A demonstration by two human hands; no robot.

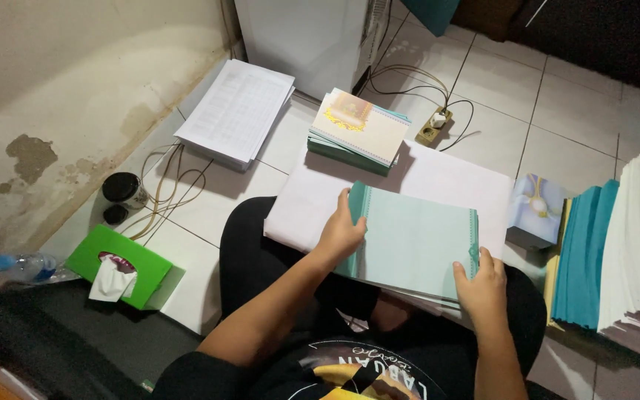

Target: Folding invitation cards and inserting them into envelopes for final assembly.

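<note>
- Far left, on the floor: a green tissue box (124, 268), a dark jar (122, 189) and a water bottle (27, 267).
- Centre left: your left hand (341, 233), fingers clamped on the left edge of the pale green sheet (418, 241).
- Centre: the sheet lies over white paper (438, 181) on your lap (a stack of printed cards (357, 130) sits beyond).
- Centre right: your right hand (481, 285), fingers closed on the sheet's lower right corner.
- Far right: teal and white paper stacks (620, 252).
</note>
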